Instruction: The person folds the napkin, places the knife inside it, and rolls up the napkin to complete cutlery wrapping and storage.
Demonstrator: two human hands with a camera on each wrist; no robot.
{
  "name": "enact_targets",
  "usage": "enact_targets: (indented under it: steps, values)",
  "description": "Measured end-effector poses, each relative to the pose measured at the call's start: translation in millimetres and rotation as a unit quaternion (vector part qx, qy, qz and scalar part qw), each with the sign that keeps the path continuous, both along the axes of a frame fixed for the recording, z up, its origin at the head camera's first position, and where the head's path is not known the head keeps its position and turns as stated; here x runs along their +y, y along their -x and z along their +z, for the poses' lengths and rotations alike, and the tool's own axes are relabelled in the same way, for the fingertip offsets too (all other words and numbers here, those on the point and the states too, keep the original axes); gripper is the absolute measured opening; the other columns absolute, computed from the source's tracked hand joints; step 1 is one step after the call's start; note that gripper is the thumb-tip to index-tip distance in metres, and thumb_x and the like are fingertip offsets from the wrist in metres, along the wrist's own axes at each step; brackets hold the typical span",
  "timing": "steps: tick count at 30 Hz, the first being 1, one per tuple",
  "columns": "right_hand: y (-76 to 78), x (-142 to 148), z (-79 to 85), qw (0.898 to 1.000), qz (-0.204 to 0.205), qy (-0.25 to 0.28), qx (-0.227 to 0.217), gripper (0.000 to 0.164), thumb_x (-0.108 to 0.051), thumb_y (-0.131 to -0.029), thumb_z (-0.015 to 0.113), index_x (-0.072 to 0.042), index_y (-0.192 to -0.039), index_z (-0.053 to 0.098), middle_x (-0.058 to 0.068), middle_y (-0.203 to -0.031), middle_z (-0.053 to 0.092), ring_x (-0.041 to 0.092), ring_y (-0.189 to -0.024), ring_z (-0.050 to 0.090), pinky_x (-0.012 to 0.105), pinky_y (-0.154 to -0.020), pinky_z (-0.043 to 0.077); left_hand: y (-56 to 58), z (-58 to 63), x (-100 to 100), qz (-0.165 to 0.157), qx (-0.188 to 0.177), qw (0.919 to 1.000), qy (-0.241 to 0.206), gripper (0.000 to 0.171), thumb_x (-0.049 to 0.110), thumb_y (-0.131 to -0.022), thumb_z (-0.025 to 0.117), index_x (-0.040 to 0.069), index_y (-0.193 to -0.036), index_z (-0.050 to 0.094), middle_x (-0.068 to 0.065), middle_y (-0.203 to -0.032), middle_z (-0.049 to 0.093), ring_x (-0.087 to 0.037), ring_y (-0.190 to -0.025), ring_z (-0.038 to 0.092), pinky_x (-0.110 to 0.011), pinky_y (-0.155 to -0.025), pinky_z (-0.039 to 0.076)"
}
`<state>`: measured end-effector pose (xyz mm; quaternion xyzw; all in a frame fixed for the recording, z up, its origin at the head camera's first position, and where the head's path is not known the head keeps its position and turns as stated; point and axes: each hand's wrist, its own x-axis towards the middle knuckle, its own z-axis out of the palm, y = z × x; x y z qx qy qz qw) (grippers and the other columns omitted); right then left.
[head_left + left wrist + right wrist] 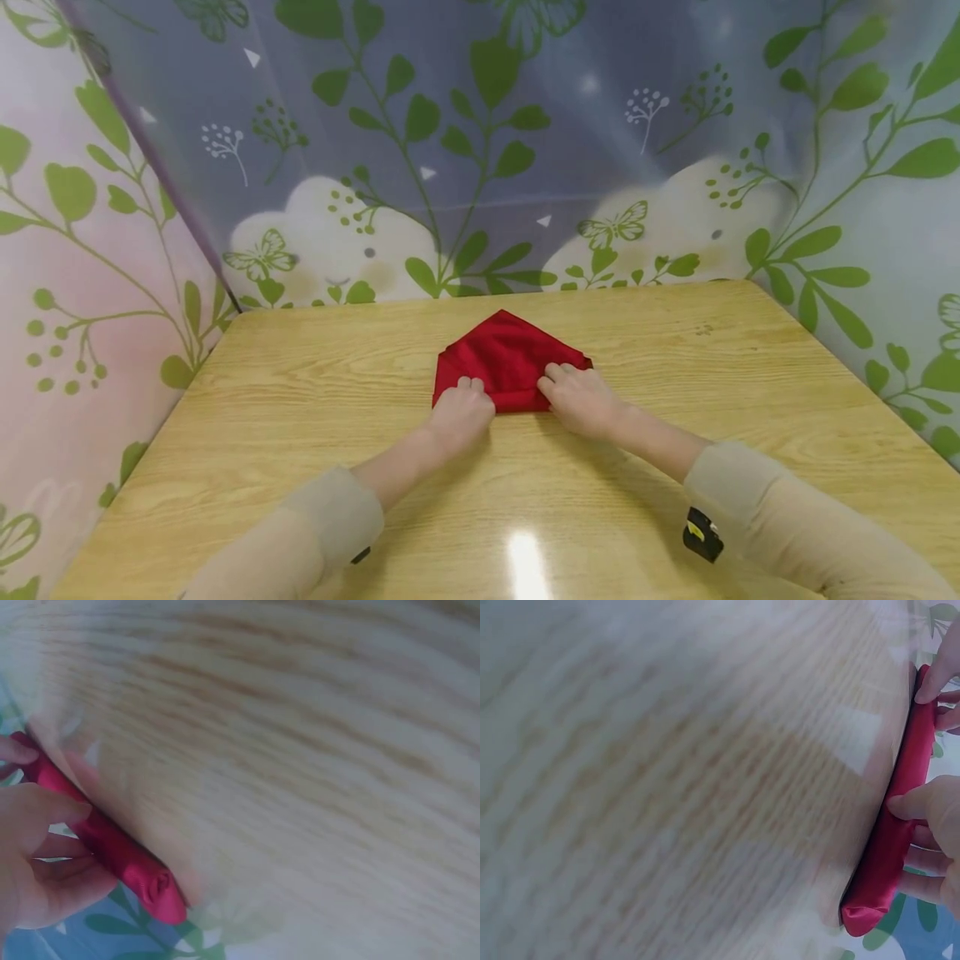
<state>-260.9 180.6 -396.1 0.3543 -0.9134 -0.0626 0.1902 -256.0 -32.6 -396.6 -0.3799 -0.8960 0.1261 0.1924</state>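
Note:
A red satiny cloth (pixel 504 358) lies on the table, its far end folded to a point and its near edge rolled up. My left hand (pixel 463 410) grips the left part of that roll. On the right part, my right hand (pixel 581 400) holds the same edge. In the left wrist view the thumb presses the near side of the rolled cloth (pixel 124 859), and a spiral of layers shows at its end. From the right wrist, the roll (pixel 889 855) looks long and even, with thumb in front and fingers behind. The fingers' undersides are hidden in the head view.
The wood-grain table (pixel 322 358) runs back to a printed fabric wall (pixel 480 150) with leaves and clouds. Similar fabric closes in both sides. A small black device (pixel 702 535) sits beneath the right sleeve. Light glares on the table's near part.

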Motion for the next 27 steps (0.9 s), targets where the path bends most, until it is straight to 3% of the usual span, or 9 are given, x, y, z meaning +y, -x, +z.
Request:
enact_targets:
  steps: [6, 16, 22, 27]
  values:
    - [1.7, 0.5, 1.8, 0.999, -0.007, -0.002, -0.034, 0.013, -0.008, -0.074, 0.071, -0.006, -0.079, 0.059, 0.005, -0.074, 0.050, 0.022, -0.066, 0.052, 0.033, -0.050, 0.045, 5.3, -3.0, -1.2, -0.002, 0.009, 0.9999, 0.015, 0.016, 0.004, -0.077, 0.063, 0.007, -0.061, 0.062, -0.006, -0.065, 0.048, -0.018, -0.061, 0.050, -0.025, -0.045, 0.044]
    - [10.1, 1.1, 7.7, 0.993, -0.010, 0.033, -0.112, 0.016, -0.005, -0.071, 0.072, -0.008, -0.085, 0.066, 0.002, -0.073, 0.054, 0.021, -0.070, 0.057, 0.034, -0.054, 0.046, 16.1, 5.1, -3.8, 0.002, -0.094, 0.9953, -0.020, 0.013, 0.005, -0.076, 0.063, 0.007, -0.065, 0.056, -0.007, -0.066, 0.052, -0.022, -0.064, 0.054, -0.031, -0.047, 0.046]
    - [12.9, 1.9, 9.8, 0.989, -0.021, 0.037, -0.145, 0.016, -0.007, -0.074, 0.071, -0.008, -0.090, 0.068, 0.003, -0.081, 0.060, 0.022, -0.078, 0.059, 0.037, -0.065, 0.049, 19.8, 7.2, -3.0, 0.017, -0.123, 0.9923, -0.006, 0.005, 0.007, -0.077, 0.062, 0.006, -0.074, 0.059, -0.007, -0.071, 0.053, -0.022, -0.068, 0.055, -0.031, -0.052, 0.048]
    - [13.6, 1.9, 11.7, 0.986, -0.016, 0.045, -0.162, 0.013, -0.006, -0.075, 0.070, -0.008, -0.088, 0.068, 0.003, -0.082, 0.061, 0.021, -0.078, 0.059, 0.036, -0.066, 0.048, 23.5, 8.4, -3.4, 0.022, -0.142, 0.9896, -0.005, 0.009, 0.006, -0.077, 0.062, 0.008, -0.070, 0.058, -0.006, -0.070, 0.053, -0.021, -0.068, 0.054, -0.031, -0.055, 0.048]
